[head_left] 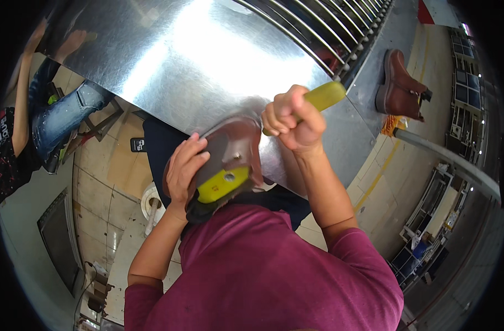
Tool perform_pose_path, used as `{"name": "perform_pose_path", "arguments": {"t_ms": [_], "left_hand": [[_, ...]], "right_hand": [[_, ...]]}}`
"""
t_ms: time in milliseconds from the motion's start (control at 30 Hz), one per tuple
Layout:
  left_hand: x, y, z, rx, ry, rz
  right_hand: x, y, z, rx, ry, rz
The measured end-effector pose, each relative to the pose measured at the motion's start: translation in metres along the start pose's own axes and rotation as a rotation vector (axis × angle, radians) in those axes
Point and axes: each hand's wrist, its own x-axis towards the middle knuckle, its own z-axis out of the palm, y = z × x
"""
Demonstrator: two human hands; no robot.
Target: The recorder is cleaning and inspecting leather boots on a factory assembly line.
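A brown boot (227,140) rests at my lap by the table edge, a yellow-green shoe last (224,185) with a metal-rimmed hole showing at its opening. My left hand (187,168) grips the boot's left side, fingers over the upper. In my right fist (296,118) is an olive-green bar-shaped tool (326,95). Its rounded end sticks out up and to the right, while its lower end comes close to the boot's right side. Motion blurs the boot's edges, and I cannot tell whether tool and boot touch.
The shiny metal table (169,71) lies ahead, with a rack of metal bars (312,27) at its far right. Another brown boot (400,85) stands on the right. To the left sits a person in jeans (64,116). A phone (138,144) lies at lower left.
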Motion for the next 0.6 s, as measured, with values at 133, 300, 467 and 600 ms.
{"name": "perform_pose_path", "arguments": {"t_ms": [133, 300, 467, 600], "left_hand": [[0.013, 0.039, 0.013, 0.089, -0.009, -0.196], [0.074, 0.033, 0.010, -0.172, -0.037, -0.499], [0.107, 0.015, 0.042, -0.784, 0.388, -0.805], [0.097, 0.005, 0.061, -0.856, 0.399, -0.673]], "right_hand": [[-0.029, -0.002, 0.022, -0.069, 0.398, -0.071], [-0.047, -0.022, 0.039, -0.343, 0.599, -0.139], [-0.073, -0.021, 0.032, -0.585, 0.703, -0.114], [-0.094, -0.019, 0.015, -0.669, 0.772, -0.147]]}}
